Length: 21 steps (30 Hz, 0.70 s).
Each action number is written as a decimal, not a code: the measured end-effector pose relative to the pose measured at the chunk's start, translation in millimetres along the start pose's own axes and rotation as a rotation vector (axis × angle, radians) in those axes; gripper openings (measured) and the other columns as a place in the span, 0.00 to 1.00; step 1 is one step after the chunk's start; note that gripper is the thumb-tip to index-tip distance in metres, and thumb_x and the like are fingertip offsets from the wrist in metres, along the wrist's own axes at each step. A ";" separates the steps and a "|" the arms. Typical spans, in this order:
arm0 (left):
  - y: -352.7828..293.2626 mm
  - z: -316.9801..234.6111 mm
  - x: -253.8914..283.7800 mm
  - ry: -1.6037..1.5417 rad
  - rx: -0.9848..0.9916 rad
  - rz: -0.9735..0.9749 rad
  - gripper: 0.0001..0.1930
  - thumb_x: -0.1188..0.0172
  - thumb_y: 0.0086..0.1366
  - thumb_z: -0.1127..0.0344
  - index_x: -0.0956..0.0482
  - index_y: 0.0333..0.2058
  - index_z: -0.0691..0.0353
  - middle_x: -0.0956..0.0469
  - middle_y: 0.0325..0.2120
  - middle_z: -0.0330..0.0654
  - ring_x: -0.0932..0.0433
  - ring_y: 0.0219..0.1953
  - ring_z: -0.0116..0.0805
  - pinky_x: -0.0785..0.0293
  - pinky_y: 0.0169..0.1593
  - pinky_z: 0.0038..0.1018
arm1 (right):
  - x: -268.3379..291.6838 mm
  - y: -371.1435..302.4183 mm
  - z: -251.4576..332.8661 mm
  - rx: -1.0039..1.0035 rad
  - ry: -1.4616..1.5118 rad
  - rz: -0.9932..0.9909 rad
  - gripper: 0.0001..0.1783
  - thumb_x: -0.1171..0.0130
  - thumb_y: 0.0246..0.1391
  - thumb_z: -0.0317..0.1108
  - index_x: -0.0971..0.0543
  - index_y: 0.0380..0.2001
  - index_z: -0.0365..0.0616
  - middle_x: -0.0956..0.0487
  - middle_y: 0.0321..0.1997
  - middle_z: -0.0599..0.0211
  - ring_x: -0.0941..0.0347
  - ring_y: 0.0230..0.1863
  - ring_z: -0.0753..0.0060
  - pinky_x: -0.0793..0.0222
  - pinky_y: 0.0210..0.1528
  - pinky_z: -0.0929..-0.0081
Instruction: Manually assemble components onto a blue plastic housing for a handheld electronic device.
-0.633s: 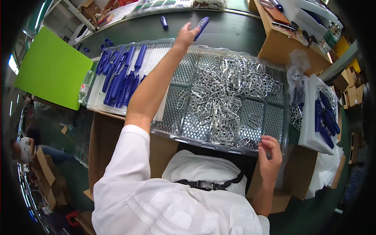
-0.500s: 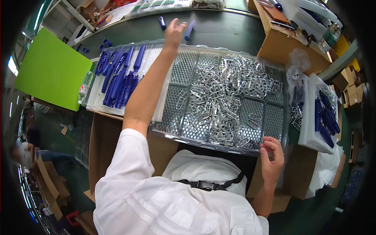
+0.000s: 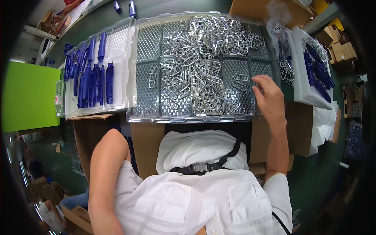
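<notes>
My right hand hovers over the right side of a clear compartment tray. Its thumb and fingers are curved but apart, with nothing seen between them. Close to the fingertips lie a few silver metal loop-shaped clips in one compartment; a dense heap of the same clips fills the middle ones. My left arm is bent, elbow near the tray's front, and its forearm runs out at the lower edge, so the left hand is hidden from view. Left of the clips, blue plastic housings lie in rows on a white-lined tray.
Two blue tubes stand on the green bench beyond the tray. At right, a white foam box holds more blue parts beside a plastic bag. A green board and a bottle are at left. Cardboard boxes sit below.
My left arm has drawn back from the far blue tubes, and its hand has left the view. My right hand has moved from the tray's front edge up over its right side. The view has shifted.
</notes>
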<state>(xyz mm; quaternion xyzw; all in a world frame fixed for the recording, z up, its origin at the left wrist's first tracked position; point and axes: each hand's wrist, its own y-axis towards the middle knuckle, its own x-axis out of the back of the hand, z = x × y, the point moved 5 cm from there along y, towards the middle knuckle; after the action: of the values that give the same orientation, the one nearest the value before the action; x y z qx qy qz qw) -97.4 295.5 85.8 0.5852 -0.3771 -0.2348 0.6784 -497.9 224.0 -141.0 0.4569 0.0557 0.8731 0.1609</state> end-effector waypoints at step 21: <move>5.3 -274.3 -54.4 -0.298 0.030 0.270 0.19 0.52 0.70 0.64 0.19 0.55 0.59 0.19 0.54 0.46 0.19 0.51 0.40 0.24 0.52 0.38 | -35.7 20.2 13.3 0.189 -0.108 0.106 0.30 0.35 0.56 0.20 0.21 0.63 0.47 0.20 0.38 0.67 0.22 0.36 0.67 0.25 0.41 0.69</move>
<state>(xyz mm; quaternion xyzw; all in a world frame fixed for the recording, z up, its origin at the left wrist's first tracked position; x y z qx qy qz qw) 84.8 507.1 69.7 0.4982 -0.5517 -0.2201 0.6316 -472.8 192.5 -156.2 0.5187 0.1050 0.8453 0.0737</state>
